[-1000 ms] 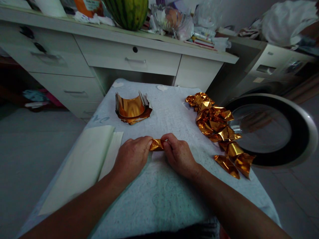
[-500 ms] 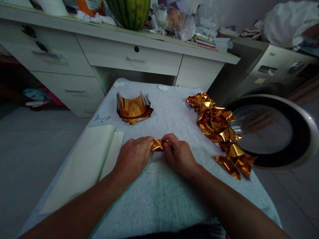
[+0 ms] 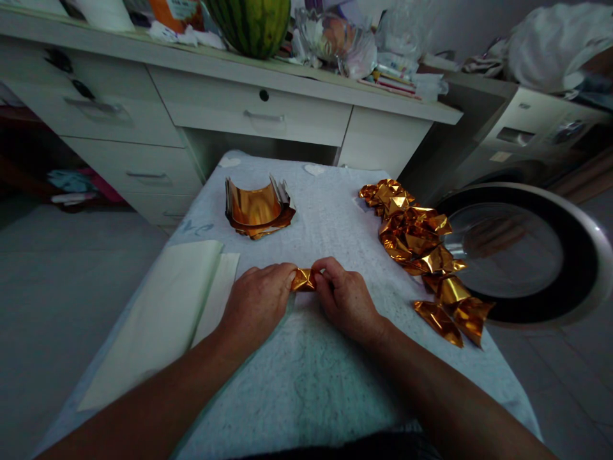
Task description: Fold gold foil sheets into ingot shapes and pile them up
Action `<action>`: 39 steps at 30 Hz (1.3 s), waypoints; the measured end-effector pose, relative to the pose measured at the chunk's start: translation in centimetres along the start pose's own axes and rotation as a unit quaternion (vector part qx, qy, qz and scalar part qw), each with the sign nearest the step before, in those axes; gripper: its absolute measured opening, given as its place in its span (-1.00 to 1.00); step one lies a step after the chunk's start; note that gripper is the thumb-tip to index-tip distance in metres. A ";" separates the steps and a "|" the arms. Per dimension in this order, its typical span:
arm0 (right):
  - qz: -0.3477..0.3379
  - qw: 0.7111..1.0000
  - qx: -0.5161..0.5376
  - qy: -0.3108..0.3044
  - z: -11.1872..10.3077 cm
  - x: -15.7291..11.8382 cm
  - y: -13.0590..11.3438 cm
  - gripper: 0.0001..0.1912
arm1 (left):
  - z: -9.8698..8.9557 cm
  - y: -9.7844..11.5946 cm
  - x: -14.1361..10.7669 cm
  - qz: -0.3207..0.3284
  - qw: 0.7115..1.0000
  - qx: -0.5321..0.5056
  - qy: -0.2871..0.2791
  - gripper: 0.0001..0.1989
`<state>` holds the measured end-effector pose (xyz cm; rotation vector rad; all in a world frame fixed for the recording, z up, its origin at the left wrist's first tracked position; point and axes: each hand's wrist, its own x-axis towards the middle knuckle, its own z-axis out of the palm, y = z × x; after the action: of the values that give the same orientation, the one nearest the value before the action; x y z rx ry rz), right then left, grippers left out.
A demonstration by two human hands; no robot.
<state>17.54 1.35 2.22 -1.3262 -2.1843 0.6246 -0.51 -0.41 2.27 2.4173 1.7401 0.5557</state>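
Note:
Between my two hands, just above the middle of the cloth-covered table (image 3: 325, 370), is a small folded piece of gold foil paper (image 3: 303, 280). My left hand (image 3: 261, 295) is closed on its left end, thumb and fingers pinching it. At the right end my right hand (image 3: 345, 297) pinches it too, with thumb and forefinger. The fingers hide both ends of the piece. A curved stack of gold foil sheets (image 3: 256, 207) lies beyond my left hand. To the right, a pile of folded gold foil pieces (image 3: 414, 236) runs along the table's edge.
Pale paper sheets (image 3: 158, 313) lie under and beside my left forearm. Behind the table stands a white drawer cabinet (image 3: 258, 118) with a watermelon (image 3: 251, 25) and a glass bowl (image 3: 330, 38) on top. A washing machine's open round door (image 3: 512, 249) borders the right edge.

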 end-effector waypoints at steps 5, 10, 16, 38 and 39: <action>0.002 1.000 -0.001 0.006 0.0 0.0 -0.1 -0.85 | -0.1 0.2 0.0 -0.009 1.000 0.009 -0.010 -0.72; 0.002 1.000 0.008 0.004 0.0 0.0 -0.1 -0.86 | -0.1 0.2 0.0 -0.014 1.000 0.005 -0.012 -0.73; -0.002 1.000 0.002 0.006 0.1 0.0 0.0 -0.85 | -0.2 0.3 0.1 -0.020 0.999 0.007 -0.024 -0.74; 0.003 0.999 0.050 0.003 -0.7 0.2 0.2 -0.82 | -0.2 -0.6 0.2 -0.047 0.997 -0.059 0.015 -0.66; 0.004 0.999 0.053 0.004 -0.7 0.2 0.2 -0.83 | -0.2 -0.6 0.2 -0.046 0.997 -0.060 0.016 -0.66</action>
<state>18.00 1.69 2.65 -1.2798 -2.1103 0.7258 -1.03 -0.01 2.31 2.2477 1.7652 0.6708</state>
